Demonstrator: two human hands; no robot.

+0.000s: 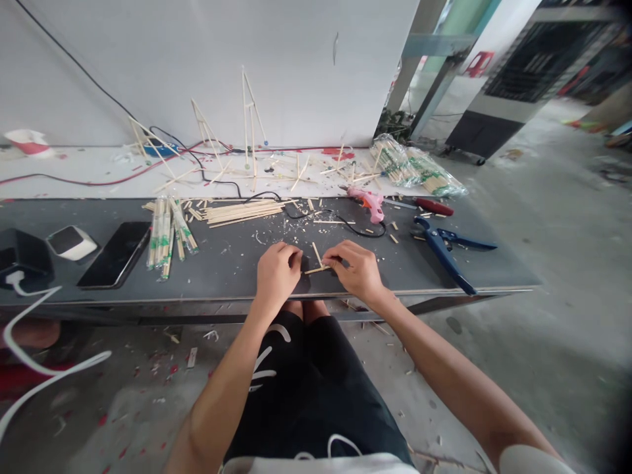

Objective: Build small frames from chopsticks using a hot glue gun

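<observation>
Both my hands rest at the near edge of a dark low table (222, 266). My left hand (276, 273) is curled, its fingers pinched at the left end of some short wooden sticks (316, 262). My right hand (356, 268) pinches the right end of the same sticks. One stick lies flat between the hands and another slants up from it. A pile of loose long sticks (244, 212) lies further back on the table.
A pink glue gun (368, 199) with a black cord, blue cutters (444, 249) and a red-handled tool (433, 206) lie to the right. Wrapped chopsticks (165, 237), a phone (116, 253) and a white box (72, 242) lie to the left. Stick frames (249, 118) stand by the wall.
</observation>
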